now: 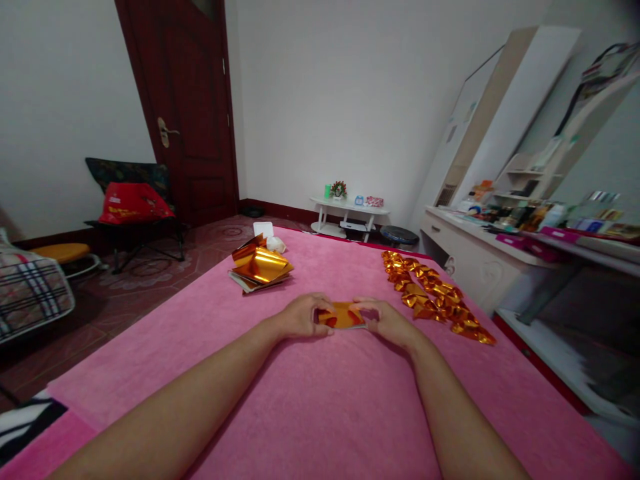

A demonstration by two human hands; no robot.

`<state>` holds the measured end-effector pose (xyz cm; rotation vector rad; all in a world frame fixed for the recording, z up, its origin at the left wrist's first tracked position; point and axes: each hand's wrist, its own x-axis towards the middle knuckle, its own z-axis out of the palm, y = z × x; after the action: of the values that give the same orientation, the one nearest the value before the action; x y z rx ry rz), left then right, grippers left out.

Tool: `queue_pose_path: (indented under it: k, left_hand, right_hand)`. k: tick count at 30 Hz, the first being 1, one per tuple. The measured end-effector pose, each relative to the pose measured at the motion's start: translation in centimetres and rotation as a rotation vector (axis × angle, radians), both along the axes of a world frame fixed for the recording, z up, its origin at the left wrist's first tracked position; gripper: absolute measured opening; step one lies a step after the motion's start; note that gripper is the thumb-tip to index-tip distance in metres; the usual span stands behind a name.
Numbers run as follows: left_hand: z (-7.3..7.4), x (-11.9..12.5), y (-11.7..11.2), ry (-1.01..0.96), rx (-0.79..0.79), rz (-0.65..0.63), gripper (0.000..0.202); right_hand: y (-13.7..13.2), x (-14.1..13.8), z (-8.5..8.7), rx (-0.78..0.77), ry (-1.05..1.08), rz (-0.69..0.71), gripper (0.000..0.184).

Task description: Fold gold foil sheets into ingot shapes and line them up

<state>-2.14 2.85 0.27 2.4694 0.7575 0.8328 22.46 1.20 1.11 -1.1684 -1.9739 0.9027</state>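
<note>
A piece of shiny gold foil paper [341,315] lies on the pink blanket [310,400] between my two hands. My left hand [300,315] pinches its left edge with curled fingers. My right hand [384,319] grips its right edge the same way. Both hands rest on the blanket. A stack of flat gold foil sheets [261,267] sits farther away to the left. A long row of folded gold foil pieces [435,293] runs along the right side of the blanket.
A white box and a crumpled tissue [269,237] lie beyond the stack. A dressing desk [480,260] crowded with bottles stands at the right. A folding chair with a red bag [133,203], a dark door and a small white table [347,210] stand behind.
</note>
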Motion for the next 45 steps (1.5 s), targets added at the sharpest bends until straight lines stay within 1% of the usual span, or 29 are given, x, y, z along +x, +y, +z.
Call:
queue_pose_path:
  k: [7, 11, 14, 15, 18, 20, 23, 25, 27, 28, 29, 30, 32, 33, 34, 36, 38, 39, 41, 42, 43, 45]
  left_hand:
    - [-0.8, 0.0, 0.5, -0.081, -0.098, 0.032, 0.028]
    - [-0.8, 0.1, 0.8, -0.198, -0.181, 0.081, 0.02]
    - [-0.5, 0.1, 0.9, -0.321, -0.287, 0.135, 0.024]
    - [-0.4, 0.1, 0.9, -0.366, -0.317, 0.154, 0.025]
    - [-0.5, 0.0, 1.2, -0.482, -0.382, 0.179, 0.026]
    - [-0.7, 0.0, 1.4, -0.537, -0.426, 0.166, 0.027]
    - [-1.0, -0.1, 1.9, -0.6, -0.456, 0.19, 0.036]
    - [-1.1, -0.2, 2.1, -0.604, -0.448, 0.26, 0.048]
    - [-1.3, -0.3, 2.3, -0.581, -0.446, 0.337, 0.055]
    - [-1.4, -0.3, 2.4, -0.573, -0.448, 0.36, 0.055]
    - [-1.5, -0.3, 2.5, -0.575, -0.448, 0.377, 0.055]
    - [-1.6, -0.3, 2.6, -0.581, -0.444, 0.39, 0.054]
    - [-1.8, -0.1, 2.8, -0.576, -0.414, 0.403, 0.052]
    - [-1.8, 0.0, 2.9, -0.555, -0.392, 0.405, 0.051]
    - [-1.9, 0.0, 3.0, -0.52, -0.37, 0.403, 0.049]
    - [-1.8, 0.1, 3.0, -0.414, -0.326, 0.39, 0.045]
    - [-1.4, -0.1, 2.6, -0.298, -0.229, 0.391, 0.048]
    - [-1.0, -0.2, 2.2, -0.24, -0.14, 0.395, 0.053]
    - [-0.2, -0.7, 0.9, -0.155, 0.107, 0.425, 0.068]
    - [0.2, -1.1, 0.0, -0.104, 0.186, 0.408, 0.068]
    - [0.7, -1.4, -0.9, -0.054, 0.233, 0.36, 0.062]
    - [1.4, -2.0, -2.8, 0.031, 0.237, 0.185, 0.058]
  right_hand:
    - [-0.1, 0.0, 0.2, -0.048, 0.046, -0.005, 0.033]
    - [-0.2, 0.0, 0.4, -0.061, 0.096, 0.042, 0.03]
    - [-0.3, -0.3, 0.5, -0.082, 0.163, 0.094, 0.041]
    - [-0.3, -0.4, 0.5, -0.07, 0.182, 0.084, 0.048]
    - [-0.5, -0.8, 0.4, -0.005, 0.206, -0.016, 0.073]
    - [-0.6, -1.2, 0.4, 0.039, 0.194, -0.054, 0.08]
    - [-0.9, -2.1, 0.7, 0.13, 0.158, -0.066, 0.073]
    - [-1.1, -2.7, 0.9, 0.19, 0.151, -0.078, 0.073]
    - [-1.2, -3.2, 1.1, 0.228, 0.14, -0.09, 0.076]
    - [-1.3, -3.4, 1.1, 0.242, 0.13, -0.091, 0.073]
    - [-1.3, -3.6, 1.1, 0.257, 0.118, -0.087, 0.065]
    - [-1.3, -3.8, 0.9, 0.274, 0.099, -0.073, 0.052]
    - [-1.4, -4.0, 0.5, 0.315, 0.055, -0.021, 0.028]
    - [-1.5, -4.1, 0.3, 0.331, 0.035, 0.01, 0.023]
    - [-1.7, -4.1, 0.1, 0.34, 0.018, 0.038, 0.024]
    - [-2.1, -4.1, -0.3, 0.336, -0.017, 0.087, 0.031]
    - [-2.8, -4.1, -0.5, 0.337, -0.071, 0.108, 0.04]
    - [-3.2, -4.1, -0.6, 0.34, -0.105, 0.111, 0.044]
    - [-4.0, -4.2, -0.6, 0.346, -0.158, 0.108, 0.048]
    - [-4.4, -4.3, -0.6, 0.344, -0.177, 0.107, 0.048]
    - [-4.8, -4.4, -0.5, 0.344, -0.188, 0.105, 0.048]
    - [-5.2, -4.5, -0.4, 0.33, -0.196, 0.111, 0.05]
